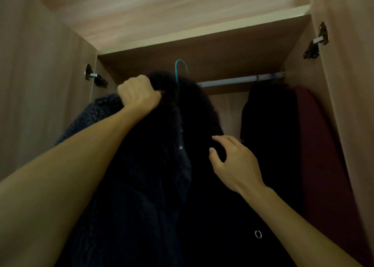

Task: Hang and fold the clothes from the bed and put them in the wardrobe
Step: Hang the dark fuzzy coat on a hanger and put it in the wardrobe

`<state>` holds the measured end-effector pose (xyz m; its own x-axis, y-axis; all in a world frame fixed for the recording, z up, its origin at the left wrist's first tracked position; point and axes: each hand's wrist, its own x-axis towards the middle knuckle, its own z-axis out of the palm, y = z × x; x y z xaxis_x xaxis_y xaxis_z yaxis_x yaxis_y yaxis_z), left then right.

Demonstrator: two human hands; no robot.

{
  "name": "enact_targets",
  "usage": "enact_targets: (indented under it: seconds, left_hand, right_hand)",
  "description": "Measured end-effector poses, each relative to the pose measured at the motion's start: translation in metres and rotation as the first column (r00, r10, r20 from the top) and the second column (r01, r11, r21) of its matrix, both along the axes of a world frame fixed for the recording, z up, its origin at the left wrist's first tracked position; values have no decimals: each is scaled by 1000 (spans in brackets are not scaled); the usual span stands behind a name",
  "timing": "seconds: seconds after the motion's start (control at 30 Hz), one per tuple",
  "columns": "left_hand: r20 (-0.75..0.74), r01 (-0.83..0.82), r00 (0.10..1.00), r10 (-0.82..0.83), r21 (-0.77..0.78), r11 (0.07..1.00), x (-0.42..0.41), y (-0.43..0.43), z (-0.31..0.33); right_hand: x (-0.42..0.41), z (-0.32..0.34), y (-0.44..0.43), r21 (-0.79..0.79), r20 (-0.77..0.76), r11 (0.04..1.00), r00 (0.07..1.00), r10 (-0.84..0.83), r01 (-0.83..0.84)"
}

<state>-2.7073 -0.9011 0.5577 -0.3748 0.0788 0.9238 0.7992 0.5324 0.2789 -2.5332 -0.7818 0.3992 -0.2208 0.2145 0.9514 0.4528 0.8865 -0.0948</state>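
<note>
A dark fuzzy coat (153, 165) with a furry collar hangs on a teal hanger (180, 69) whose hook rises toward the metal wardrobe rail (238, 80). My left hand (137, 93) grips the coat's left shoulder in a fist, high up near the collar. Lower and to the right, my right hand (232, 161) has loosely curled fingers at the right side of the collar, touching the fur; no firm grip shows. The rail's left part is hidden behind the coat, so whether the hook sits on it cannot be told.
A black garment (267, 137) and a dark red garment (319, 165) hang at the rail's right end. Open wardrobe doors (40, 84) with metal hinges (95, 78) flank both sides. A shelf board (202, 45) runs just above the rail.
</note>
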Motion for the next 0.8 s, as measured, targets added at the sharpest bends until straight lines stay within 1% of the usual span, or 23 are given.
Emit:
enact_targets:
  seconds: [0.23, 0.47, 0.63, 0.8]
  left_hand:
    - [-77, 57, 995, -58, -21, 998, -15, 72, 22]
    - [-85, 117, 989, -120, -42, 992, -37, 146, 56]
    - [-129, 132, 982, -139, -61, 989, -41, 194, 84]
    - [-142, 139, 979, -144, -44, 989, -35, 236, 106]
  right_hand:
    - [-26, 30, 49, 21, -34, 998, 998, -56, 56]
    - [-47, 66, 95, 41, -54, 982, 982, -180, 182]
    - [-59, 92, 124, 63, -41, 970, 971, -234, 236]
    - [-58, 116, 150, 93, 9, 969, 973, -229, 228]
